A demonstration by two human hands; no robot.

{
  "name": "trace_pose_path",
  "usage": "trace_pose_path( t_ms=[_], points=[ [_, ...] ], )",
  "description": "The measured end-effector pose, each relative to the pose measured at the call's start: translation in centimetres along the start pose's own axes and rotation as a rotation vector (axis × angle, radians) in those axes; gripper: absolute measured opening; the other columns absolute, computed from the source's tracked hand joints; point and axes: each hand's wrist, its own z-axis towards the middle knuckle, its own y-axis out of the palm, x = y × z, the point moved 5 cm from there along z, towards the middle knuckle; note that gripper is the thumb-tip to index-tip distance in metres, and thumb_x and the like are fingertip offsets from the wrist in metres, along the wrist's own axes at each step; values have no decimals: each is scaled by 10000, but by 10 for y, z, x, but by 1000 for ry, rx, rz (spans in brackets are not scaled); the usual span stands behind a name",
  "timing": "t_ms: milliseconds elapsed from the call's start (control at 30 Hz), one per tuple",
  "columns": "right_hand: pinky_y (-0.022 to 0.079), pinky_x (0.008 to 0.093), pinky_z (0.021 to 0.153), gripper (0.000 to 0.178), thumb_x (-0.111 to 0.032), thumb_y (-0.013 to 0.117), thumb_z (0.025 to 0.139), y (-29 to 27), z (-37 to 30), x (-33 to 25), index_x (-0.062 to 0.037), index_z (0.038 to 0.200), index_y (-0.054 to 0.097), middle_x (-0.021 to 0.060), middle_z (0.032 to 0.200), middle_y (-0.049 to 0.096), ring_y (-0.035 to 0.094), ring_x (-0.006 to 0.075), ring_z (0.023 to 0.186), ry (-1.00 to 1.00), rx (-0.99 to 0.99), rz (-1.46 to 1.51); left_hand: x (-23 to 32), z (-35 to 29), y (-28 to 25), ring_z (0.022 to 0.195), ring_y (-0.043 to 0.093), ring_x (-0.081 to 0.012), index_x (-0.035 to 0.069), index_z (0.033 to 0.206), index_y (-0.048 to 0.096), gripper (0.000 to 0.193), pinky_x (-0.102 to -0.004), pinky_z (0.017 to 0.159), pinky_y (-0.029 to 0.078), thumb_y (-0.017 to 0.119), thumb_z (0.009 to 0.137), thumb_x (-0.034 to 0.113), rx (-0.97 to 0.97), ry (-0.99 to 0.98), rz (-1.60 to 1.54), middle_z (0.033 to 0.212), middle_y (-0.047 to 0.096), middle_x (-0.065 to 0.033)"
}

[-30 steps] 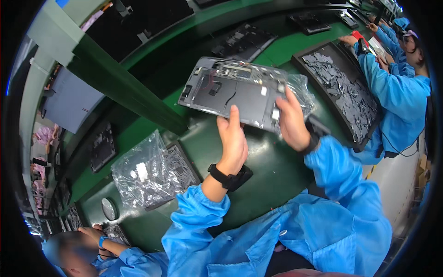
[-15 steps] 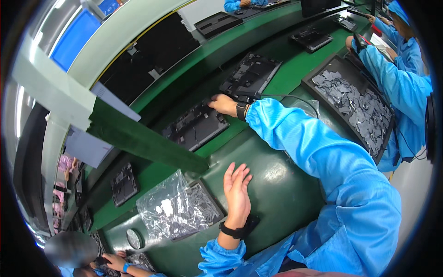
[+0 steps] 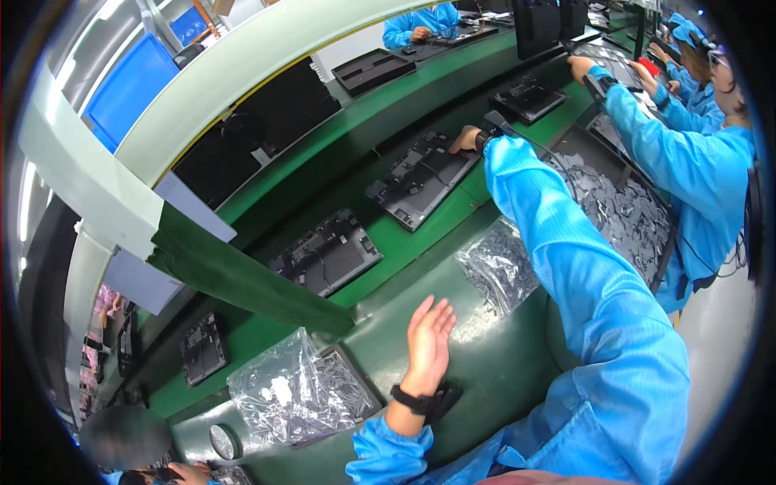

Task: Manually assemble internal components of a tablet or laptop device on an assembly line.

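My right hand (image 3: 466, 139) is stretched far forward, its curled fingers on the far right corner of a black laptop base (image 3: 419, 182) that lies on the green belt. Parts and thin cables show inside that base; my fingertips are partly hidden. A second laptop base (image 3: 327, 252) lies to its left, by the green-wrapped post. My left hand (image 3: 428, 347) hovers open and empty above the dark green worktop, fingers stretched and a black band at the wrist. Left of it, a clear plastic bag (image 3: 271, 384) lies partly over a tray of small grey strips (image 3: 343, 392).
The post (image 3: 250, 271) slants across my left side. A clear bag of dark pieces (image 3: 499, 263) lies under my right arm. Beyond it is a black tray of grey pieces (image 3: 618, 214), beside a co-worker in blue (image 3: 679, 153). More laptop bases (image 3: 529, 99) lie along the belt (image 3: 477, 194).
My right hand has gone from the left laptop base to the one further right, which has shifted slightly left. My left hand stays open. The view has tilted, and the bag under my arm shows more.
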Motion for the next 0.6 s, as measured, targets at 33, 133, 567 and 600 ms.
trace_pose_path(
  t_ms=[33, 133, 567, 600],
  points=[
    [502, 385, 668, 525, -394, 843, 596, -9, -6, 6, 46, 858, 726, 167, 853, 695, 652, 252, 748, 5, 29, 35, -1, 8, 13, 1118, 573, -285, -31, 1387, 359, 479, -410, 988, 480, 526, 952, 80, -47, -17, -10, 1253, 548, -209],
    [488, 355, 591, 352, -266, 814, 658, -39, -41, 31, 39, 805, 718, 122, 800, 693, 635, 199, 655, 50, -8, 486, -9, 43, 58, 1131, 564, -300, -26, 1400, 342, 493, -425, 1012, 473, 529, 973, 134, -147, -24, -17, 1288, 524, -224],
    [425, 330, 955, 558, -99, 620, 902, 13, -432, -14, -2, 1396, 378, 108, 1288, 520, 509, 184, 1166, 117, 94, 1562, 6, 21, 59, 1142, 572, -257, -30, 1306, 456, 561, -378, 996, 469, 295, 1052, 443, 41, 402, -220, 1270, 569, -140],
    [402, 321, 984, 534, -107, 611, 908, 10, -448, 0, -2, 1388, 401, 94, 1312, 503, 487, 174, 1193, 106, 116, 1611, 5, 2, 47, 1151, 568, -253, -22, 1341, 437, 562, -379, 997, 467, 313, 1049, 442, 50, 373, -157, 1291, 558, -132]
  ],
)
